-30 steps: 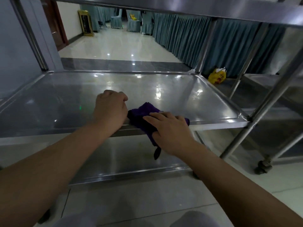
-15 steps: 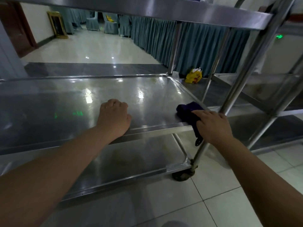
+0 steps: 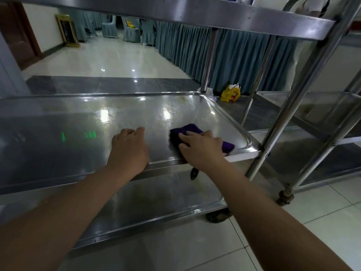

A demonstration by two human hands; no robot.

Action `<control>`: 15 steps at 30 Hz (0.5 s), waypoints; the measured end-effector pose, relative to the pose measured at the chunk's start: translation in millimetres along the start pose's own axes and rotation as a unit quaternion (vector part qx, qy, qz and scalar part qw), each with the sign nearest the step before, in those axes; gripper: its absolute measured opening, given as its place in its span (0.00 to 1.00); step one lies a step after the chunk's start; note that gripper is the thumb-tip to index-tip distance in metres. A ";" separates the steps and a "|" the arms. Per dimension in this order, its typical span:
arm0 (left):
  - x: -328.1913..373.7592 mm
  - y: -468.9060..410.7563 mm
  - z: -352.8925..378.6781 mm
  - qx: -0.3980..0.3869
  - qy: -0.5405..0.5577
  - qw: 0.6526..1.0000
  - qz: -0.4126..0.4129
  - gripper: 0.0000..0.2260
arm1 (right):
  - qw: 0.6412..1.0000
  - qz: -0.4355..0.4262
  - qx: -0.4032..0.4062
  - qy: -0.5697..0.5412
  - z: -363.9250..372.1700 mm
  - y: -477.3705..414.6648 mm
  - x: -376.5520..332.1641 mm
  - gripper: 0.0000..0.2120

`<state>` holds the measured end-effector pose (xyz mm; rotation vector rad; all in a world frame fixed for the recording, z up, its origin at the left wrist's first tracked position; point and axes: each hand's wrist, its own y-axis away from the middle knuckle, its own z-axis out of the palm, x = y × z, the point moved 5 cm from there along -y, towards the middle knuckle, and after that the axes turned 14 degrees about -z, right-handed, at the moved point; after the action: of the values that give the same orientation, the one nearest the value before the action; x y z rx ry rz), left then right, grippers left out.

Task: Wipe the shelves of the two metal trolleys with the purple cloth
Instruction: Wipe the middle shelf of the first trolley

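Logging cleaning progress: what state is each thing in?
middle shelf: glossy, residue at far right corner.
purple cloth: bunched on middle shelf, loop hanging over front edge.
right hand: flat, pressing purple cloth.
left hand: fingers curled, resting on middle shelf, holding nothing.

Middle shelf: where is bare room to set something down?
Free on the middle shelf: the left stretch beyond the left hand, and the far strip behind both hands. Crowded: the near right corner, where the right hand presses the purple cloth.
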<state>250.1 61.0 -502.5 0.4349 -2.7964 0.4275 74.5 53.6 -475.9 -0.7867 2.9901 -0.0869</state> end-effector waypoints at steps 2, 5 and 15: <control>1.2 2.9 -2.9 -0.005 0.004 1.000 -0.003 0.22 | 0.999 -0.041 -0.015 -0.009 8.4 -17.9 -25.2 0.21; 0.9 4.6 -4.9 -0.011 0.021 1.000 -0.010 0.21 | 0.997 -0.075 -0.015 -0.006 18.7 -37.8 -44.8 0.24; -1.7 -1.0 4.2 -0.019 0.018 1.000 0.002 0.24 | 0.999 0.018 -0.014 -0.022 22.4 -43.7 39.8 0.23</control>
<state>251.1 59.1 -506.6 0.4083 -2.7661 0.3783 62.6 -4.9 -496.6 -0.7267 2.9688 -0.0267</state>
